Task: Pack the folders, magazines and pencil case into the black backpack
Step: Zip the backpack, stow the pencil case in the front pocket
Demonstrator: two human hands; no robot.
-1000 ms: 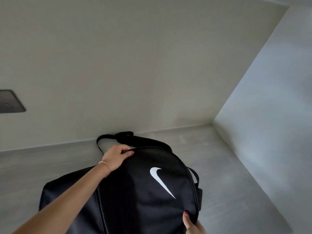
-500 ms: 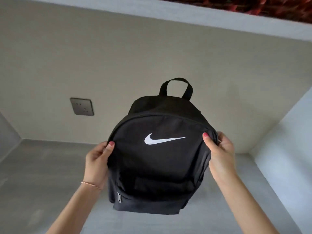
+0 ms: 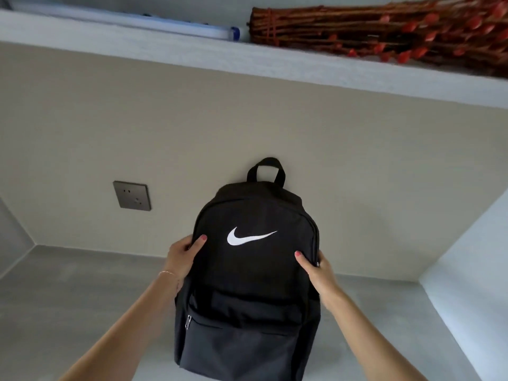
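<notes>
The black backpack (image 3: 251, 270) stands upright at the lower centre of the frame, front panel with its white logo toward the camera and carry loop (image 3: 266, 171) topmost, close against the beige wall. Whether its base rests fully on the grey counter (image 3: 68, 292) cannot be told, as the lower edge runs out of the frame bottom. The left hand (image 3: 182, 257) grips the left flank of the bag, thumb laid over the front panel and fingers wrapped behind; the right hand (image 3: 316, 273) grips the right flank in the same manner beside the main zip line. Both grips are clamped on the fabric, apparently to steady the soft, slack bag upright so the top opening can be reached. The main zip and the front pocket zip (image 3: 189, 321) both appear closed. No folders, magazines or pencil case appear in this view, so packing is judged not yet begun; the next step is likely opening the main zip. A wall socket (image 3: 132, 195) sits at centre left. On the shelf (image 3: 275, 64) across the top lie a bundle of dried red stems (image 3: 384, 31) and a pale tube (image 3: 132, 22).
</notes>
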